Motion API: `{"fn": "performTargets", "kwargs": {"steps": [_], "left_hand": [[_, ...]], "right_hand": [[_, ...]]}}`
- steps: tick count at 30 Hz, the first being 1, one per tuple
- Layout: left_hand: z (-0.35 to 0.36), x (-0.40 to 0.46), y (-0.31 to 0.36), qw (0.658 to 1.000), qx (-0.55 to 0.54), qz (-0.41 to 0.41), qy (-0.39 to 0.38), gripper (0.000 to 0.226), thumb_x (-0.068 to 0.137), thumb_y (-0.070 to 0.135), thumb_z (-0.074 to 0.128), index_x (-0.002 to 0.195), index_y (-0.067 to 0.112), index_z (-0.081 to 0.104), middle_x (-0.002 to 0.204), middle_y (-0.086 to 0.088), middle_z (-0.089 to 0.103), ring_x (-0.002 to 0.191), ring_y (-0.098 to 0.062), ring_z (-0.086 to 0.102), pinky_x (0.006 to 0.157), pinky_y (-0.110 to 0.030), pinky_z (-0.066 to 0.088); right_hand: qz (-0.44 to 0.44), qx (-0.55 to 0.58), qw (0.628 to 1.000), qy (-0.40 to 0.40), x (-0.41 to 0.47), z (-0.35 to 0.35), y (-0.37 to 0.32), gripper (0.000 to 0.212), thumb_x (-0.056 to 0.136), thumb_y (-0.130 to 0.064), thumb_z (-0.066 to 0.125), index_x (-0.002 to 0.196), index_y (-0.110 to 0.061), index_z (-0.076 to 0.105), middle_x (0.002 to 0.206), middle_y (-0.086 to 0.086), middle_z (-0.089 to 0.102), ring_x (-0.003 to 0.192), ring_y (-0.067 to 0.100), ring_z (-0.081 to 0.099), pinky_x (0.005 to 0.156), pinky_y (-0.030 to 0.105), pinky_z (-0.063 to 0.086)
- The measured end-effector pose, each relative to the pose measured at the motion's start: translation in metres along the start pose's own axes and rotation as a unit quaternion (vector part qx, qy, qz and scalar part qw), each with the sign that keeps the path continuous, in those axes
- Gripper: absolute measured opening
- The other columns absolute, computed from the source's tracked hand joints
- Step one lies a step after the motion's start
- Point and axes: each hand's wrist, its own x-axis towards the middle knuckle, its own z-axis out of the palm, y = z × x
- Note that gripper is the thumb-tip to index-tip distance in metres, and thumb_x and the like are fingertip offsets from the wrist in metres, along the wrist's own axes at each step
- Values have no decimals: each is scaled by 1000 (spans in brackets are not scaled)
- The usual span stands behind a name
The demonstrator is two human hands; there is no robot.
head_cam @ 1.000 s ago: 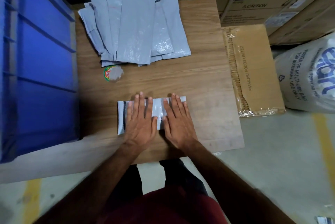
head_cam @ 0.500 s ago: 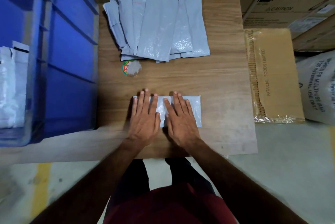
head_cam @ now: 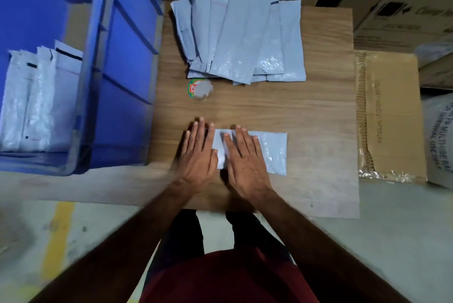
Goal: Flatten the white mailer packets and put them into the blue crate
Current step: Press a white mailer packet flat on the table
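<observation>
On the wooden board (head_cam: 318,111), near its front edge, one white mailer packet (head_cam: 267,149) lies flat and crosswise w/ both hands on it. Left hand (head_cam: 197,153) sits palm-down over the packet's left end, fingers straight and slightly spread, partly on the wood; right hand (head_cam: 246,158) is just beside it, also flat w/ straight fingers, pressing the middle. Neither hand curls round or pinches anything, it's plain downward pressure. The right third of the packet shows uncovered, w/ a crinkled sheen. Judgement: thin plastic film, very light, limp, prob. a bit slick on the wood, so it'll skate if pushed w/o a second hand anchoring it; not fragile, but it holds creases and traps air. Best to sweep outward toward the free right end, then lift by pinching one short edge or sliding fingers under a long side; it'll droop when picked up. The blue crate (head_cam: 81,96) stands to the left, touching or v. close to the board, can't tell which, w/ several flattened packets in the crate (head_cam: 41,99) standing upright inside. At the board's far side a pile of unflattened packets (head_cam: 240,35) waits, overlapping loosely; a small round sticker (head_cam: 199,88) lies just in front of that pile.
</observation>
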Motion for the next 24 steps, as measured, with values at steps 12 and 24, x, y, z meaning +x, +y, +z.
{"fn": "performTargets", "kwargs": {"steps": [12,24], "left_hand": [[4,-4,12,996,41,83,19,68,97,33,34,158,4,28,166,-22,18,154,-37,16,124,-55,17],[17,-1,33,985,50,162,-10,70,98,32,39,161,10,19,169,-18,7,157,-33,7,123,-55,17]], "right_hand": [[53,7,998,18,-8,-3,4,59,102,-25,36,160,-15,27,169,15,14,158,26,4,126,51,5],[136,7,990,41,-32,-16,45,61,105,-30,36,162,-17,20,170,12,7,158,24,-3,126,53,8]]}}
